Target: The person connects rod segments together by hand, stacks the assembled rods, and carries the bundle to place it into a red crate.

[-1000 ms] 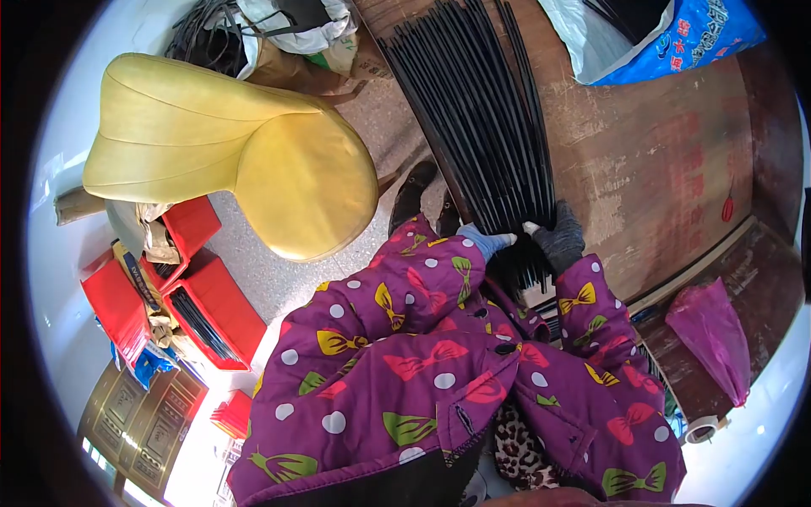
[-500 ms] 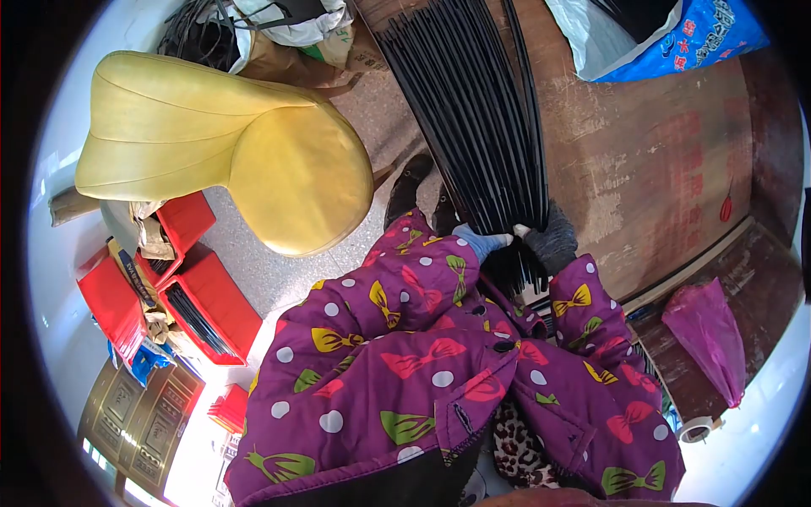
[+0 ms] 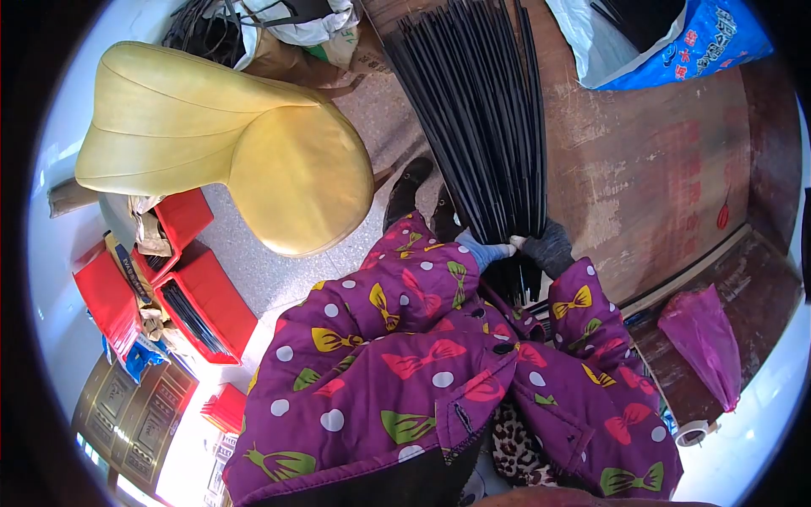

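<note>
A large bundle of long, thin black strips point(image 3: 477, 118) lies over the table's left edge, its near ends bunched between my hands. My left hand point(image 3: 486, 251), in a light blue glove with bare fingertips, is closed round the left side of the bundle. On the right side, my right hand point(image 3: 547, 248), in a dark grey glove, is wrapped round the same strips. The thumbs nearly meet on top. Short ends of the strips show below the hands; the other fingers are partly hidden.
The brown table point(image 3: 625, 186) extends right, with a blue and white bag point(image 3: 676, 51) at its far side. A pink plastic bag point(image 3: 705, 342) lies at right. To the left stand a yellow chair point(image 3: 296, 177), red boxes point(image 3: 211, 308) and a sack point(image 3: 291, 59) of black strips.
The hands have drawn closer together round the bundle, and its near ends are gathered more tightly. The far ends look more fanned out. The view has shifted slightly.
</note>
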A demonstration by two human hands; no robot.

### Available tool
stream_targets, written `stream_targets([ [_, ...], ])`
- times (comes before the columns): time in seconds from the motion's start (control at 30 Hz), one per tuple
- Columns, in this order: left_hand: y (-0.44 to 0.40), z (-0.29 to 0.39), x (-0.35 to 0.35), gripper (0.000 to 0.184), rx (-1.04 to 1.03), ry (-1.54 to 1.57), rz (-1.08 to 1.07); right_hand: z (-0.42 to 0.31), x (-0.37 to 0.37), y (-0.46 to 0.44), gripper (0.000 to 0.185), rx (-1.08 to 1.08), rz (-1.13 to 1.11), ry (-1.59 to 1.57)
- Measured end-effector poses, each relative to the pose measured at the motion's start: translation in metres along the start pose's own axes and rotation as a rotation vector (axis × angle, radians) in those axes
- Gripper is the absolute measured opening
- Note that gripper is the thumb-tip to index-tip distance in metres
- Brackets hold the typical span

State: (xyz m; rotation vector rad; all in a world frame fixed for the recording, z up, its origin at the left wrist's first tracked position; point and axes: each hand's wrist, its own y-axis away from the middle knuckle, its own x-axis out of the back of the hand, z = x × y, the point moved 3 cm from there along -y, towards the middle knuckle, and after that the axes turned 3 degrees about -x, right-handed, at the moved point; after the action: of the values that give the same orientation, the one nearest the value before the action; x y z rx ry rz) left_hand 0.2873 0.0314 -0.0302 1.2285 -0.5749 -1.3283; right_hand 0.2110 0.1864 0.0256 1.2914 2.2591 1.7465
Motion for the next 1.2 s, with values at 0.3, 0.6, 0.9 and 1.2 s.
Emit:
stream_targets([
  [0.3, 0.024, 0.028, 0.003, 0.068, -0.085, 0.149, -0.121, -0.028, 0.000, 0.018, 0.042, -0.032, -0.127, -0.369],
  [0.6, 0.034, 0.044, 0.013, 0.074, -0.008, 0.057, -0.168, -0.016, -0.007, 0.021, 0.042, -0.042, -0.131, -0.483],
  [0.9, 0.041, 0.042, 0.017, 0.068, 0.042, 0.071, -0.255, -0.030, -0.011, 0.030, 0.050, 0.072, -0.150, -0.560],
  [1.2, 0.053, 0.044, 0.017, 0.062, 0.068, 0.094, -0.315, -0.041, -0.018, 0.060, 0.055, 0.254, -0.099, -0.419],
])
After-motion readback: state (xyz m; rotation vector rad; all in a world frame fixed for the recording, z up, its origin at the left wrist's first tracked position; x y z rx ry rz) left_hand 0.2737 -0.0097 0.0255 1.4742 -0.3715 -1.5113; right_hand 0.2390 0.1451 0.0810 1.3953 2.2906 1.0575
